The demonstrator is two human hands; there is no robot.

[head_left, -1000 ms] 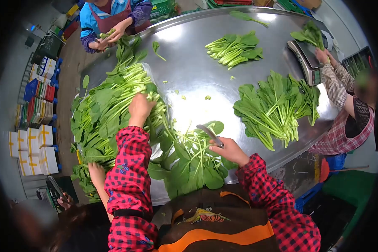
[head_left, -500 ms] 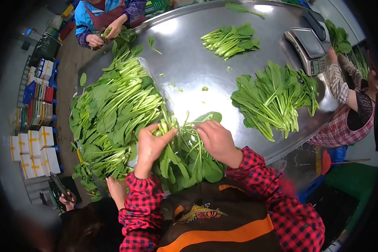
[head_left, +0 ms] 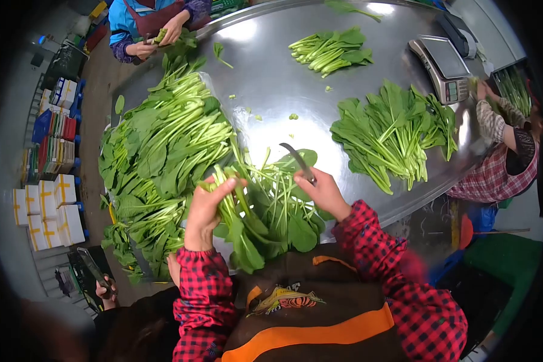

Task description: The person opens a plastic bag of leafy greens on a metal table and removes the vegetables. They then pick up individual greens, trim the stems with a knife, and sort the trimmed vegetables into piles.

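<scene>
Holding a small bunch of leafy greens [head_left: 240, 236], the left hand [head_left: 205, 208] is keeping thumb and fingers narrowed around the pale stalks. Stalk ends are pointing up and away from the wearer; leaves are hanging down toward the apron [head_left: 308, 314]. The right hand [head_left: 324, 194] is gripping a curved knife [head_left: 297, 159] — handle mostly hidden in the fist, blade slanting up and left, apart from the bunch.

Position of the bunch: it is sitting just right of the left palm, with the knife hand well apart on its other side. Between the hands, loose leaves and stems [head_left: 301, 232] are lying near the table edge. Left of the left hand, a large heap of greens [head_left: 157, 145] is spreading over the steel table [head_left: 265, 57].

Beyond the right hand, a fanned pile [head_left: 395, 136] is resting on the metal; a smaller bundle [head_left: 335, 51] is lying farther off. A digital scale [head_left: 445, 63] is standing at the far right. Across the table, a co-worker in blue sleeves [head_left: 163, 30] is holding greens in both hands.
</scene>
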